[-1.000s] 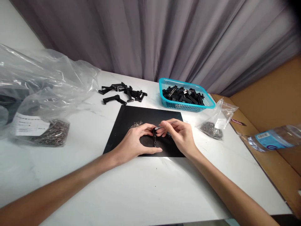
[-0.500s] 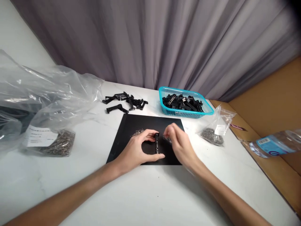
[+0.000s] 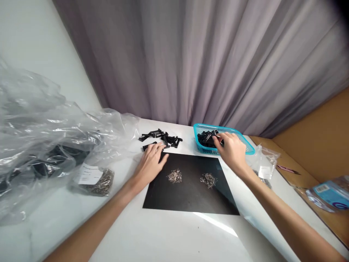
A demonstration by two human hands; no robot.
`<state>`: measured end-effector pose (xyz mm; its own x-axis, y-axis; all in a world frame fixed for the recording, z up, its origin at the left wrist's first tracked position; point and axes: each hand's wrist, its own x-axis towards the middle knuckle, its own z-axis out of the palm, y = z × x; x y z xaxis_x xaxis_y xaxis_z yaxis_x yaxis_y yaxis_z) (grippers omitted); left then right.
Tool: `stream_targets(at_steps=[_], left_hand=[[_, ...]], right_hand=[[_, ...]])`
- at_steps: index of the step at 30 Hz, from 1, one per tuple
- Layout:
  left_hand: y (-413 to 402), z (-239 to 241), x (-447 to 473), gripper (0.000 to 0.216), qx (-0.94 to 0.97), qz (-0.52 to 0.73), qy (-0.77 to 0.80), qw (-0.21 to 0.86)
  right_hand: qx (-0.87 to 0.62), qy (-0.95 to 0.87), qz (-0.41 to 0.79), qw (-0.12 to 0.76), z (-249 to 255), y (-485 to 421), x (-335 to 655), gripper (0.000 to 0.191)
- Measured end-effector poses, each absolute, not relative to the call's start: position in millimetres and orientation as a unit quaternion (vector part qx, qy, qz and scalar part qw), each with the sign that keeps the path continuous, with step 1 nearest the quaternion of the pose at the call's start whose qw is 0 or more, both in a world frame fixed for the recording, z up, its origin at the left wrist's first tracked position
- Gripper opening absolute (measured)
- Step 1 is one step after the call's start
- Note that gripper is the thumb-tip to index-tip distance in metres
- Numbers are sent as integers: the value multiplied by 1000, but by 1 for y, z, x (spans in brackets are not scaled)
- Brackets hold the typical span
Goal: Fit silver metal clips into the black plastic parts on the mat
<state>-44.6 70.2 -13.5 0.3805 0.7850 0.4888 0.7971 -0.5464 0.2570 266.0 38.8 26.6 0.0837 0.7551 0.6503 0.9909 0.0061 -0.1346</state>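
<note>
My left hand [image 3: 151, 162] lies at the far left corner of the black mat [image 3: 191, 198]. Its fingers are stretched out flat and touch a black plastic part [image 3: 147, 147] at the near edge of a loose heap of such parts [image 3: 163, 138]. My right hand [image 3: 231, 148] reaches into the teal basket [image 3: 249, 149]. Its fingertips are curled onto one of the black plastic parts [image 3: 205, 140] inside. Two small heaps of metal clips [image 3: 174, 176] [image 3: 208, 179] lie on the mat between my arms.
A big crumpled clear plastic bag [image 3: 40, 123] fills the table's left side, with a small labelled bag of metal pieces [image 3: 95, 182] in front of it. Another small clear bag [image 3: 264, 163] lies right of the mat. A water bottle [image 3: 327, 193] rests on brown cardboard [image 3: 313, 153]. A grey curtain hangs behind.
Both hands left the mat's middle, where they worked on one black part. The left went to the loose heap, the right to the basket. The view tilted up.
</note>
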Motion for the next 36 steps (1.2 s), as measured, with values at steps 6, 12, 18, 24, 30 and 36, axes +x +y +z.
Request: stream_targets(at_steps=[6,12,18,24,30,36], left_hand=[[98,-21,-77,40,-798,-289,-525,67],[97,-21,-78,36,-788,-312,-527,55],[89,-8,-65,35,-759,-394,-518,-12],[74,-3,-40,44,-731,-470,-462,-178],[62,-1,-29,45,-714,-488,-396,-310],[67,-2,-33,46,-686,-513,-396,-330]], right_hand=[[-648,-628,-313,296,29,63,278,36],[-526,-774,-168,310,5,-1,218,27],[-473,-838,-8,273,-20,-46,182,30],[-468,-849,6,243,-24,-59,178,42],[-467,-860,0,206,-18,-51,166,48],[-451,-871,-25,191,-14,-37,145,48]])
